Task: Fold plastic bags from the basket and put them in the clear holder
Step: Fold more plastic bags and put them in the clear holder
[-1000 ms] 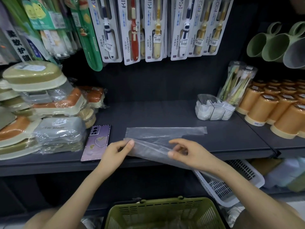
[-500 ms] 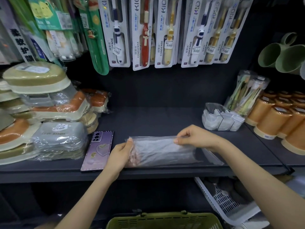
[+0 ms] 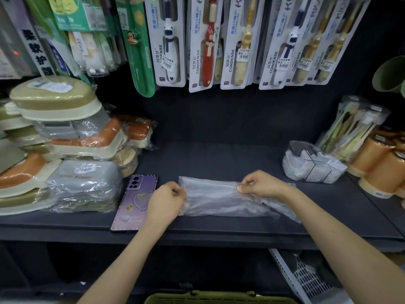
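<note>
Plastic bag (image 3: 221, 200) lies flat on the dark shelf (image 3: 219, 231), folded into a long strip. Your left hand (image 3: 166, 200) has its fingers curled, pinching the bag's 9 o'clock end. Your right hand (image 3: 260, 185) pinches the far edge, thumb on top. The phone (image 3: 133, 202) is just beside your left hand at 9 o'clock. The clear holder (image 3: 311, 165) sits at 2 o'clock from the bag, already stuffed with folded bags. Orange cups (image 3: 381, 170) crowd it at 3 o'clock. The green basket (image 3: 219, 299) is at 6 o'clock, below the shelf. Soap boxes (image 3: 65, 150) are stacked at 9 o'clock past the phone.
</note>
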`<state>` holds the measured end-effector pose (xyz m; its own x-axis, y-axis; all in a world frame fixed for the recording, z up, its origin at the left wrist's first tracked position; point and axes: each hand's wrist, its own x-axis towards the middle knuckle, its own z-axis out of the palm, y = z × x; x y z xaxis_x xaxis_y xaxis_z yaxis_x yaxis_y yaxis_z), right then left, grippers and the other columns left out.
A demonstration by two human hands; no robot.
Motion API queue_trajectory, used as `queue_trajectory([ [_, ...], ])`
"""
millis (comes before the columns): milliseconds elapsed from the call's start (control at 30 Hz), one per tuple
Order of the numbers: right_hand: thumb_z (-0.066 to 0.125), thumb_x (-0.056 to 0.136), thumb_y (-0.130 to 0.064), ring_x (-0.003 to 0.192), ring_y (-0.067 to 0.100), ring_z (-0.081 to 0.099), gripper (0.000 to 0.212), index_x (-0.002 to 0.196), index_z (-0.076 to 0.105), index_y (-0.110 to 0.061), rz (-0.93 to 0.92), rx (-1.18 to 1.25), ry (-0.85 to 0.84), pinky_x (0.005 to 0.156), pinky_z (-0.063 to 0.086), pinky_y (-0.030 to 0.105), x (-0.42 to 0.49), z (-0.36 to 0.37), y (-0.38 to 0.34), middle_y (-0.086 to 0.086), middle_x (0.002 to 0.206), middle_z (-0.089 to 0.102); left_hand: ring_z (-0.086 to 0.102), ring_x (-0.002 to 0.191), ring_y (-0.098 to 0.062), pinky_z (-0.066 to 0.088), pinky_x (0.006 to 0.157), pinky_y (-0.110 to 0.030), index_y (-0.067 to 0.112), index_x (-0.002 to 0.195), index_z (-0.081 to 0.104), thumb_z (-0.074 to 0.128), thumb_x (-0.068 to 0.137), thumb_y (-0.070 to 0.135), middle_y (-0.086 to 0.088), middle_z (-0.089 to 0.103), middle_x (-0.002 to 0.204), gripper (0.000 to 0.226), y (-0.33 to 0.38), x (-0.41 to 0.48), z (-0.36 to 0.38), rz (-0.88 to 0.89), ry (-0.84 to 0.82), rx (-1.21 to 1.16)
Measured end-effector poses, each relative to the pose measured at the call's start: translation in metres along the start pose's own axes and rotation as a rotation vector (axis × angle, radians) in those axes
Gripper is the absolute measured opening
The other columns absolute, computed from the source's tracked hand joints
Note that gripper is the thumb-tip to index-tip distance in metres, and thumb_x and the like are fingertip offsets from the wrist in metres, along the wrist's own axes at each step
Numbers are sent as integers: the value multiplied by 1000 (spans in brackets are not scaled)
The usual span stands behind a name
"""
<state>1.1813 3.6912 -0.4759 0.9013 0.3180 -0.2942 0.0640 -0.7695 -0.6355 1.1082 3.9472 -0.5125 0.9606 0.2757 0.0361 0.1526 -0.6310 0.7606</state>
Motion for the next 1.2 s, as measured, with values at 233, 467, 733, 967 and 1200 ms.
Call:
queue_trajectory([
  [233,65,89,-38,55,4,45,37,59,58,-19,77,73,-116,63,35,19,7,-15,8,-9,57,51,66,67,-30,53,70,-39,12,77,53,48,97,26,-10,69,70,25,-2,13,3,10,-40,141],
  [467,66,90,-26,77,6,58,18,73,71,-20,77,130,-112,76,43,20,14,-14,17,-9,73,66,62,82,-28,41,65,-32,15,94,55,52,93,44,-3,67,80,29,9,9,-2,-22,72,293],
  [733,66,90,-23,68,1,52,26,64,65,-23,72,115,-81,69,38,17,18,-10,16,-16,61,58,62,92,-32,51,87,-38,5,101,68,36,90,35,-10,66,100,45,8,-3,27,687,17,412],
  [967,68,89,-24,68,3,54,14,76,70,-18,89,97,-99,63,40,13,16,-13,18,-10,69,63,5,149,-16,3,119,-26,20,154,12,-4,76,72,-1,13,161,96,0,-6,38,517,-245,555],
  [1200,77,81,-13,59,3,59,6,79,71,-14,72,37,-27,64,48,16,7,-38,28,-14,57,65,-10,149,-15,-10,116,-25,22,154,-1,-33,56,82,-2,-6,162,120,2,-6,39,496,-284,676],
])
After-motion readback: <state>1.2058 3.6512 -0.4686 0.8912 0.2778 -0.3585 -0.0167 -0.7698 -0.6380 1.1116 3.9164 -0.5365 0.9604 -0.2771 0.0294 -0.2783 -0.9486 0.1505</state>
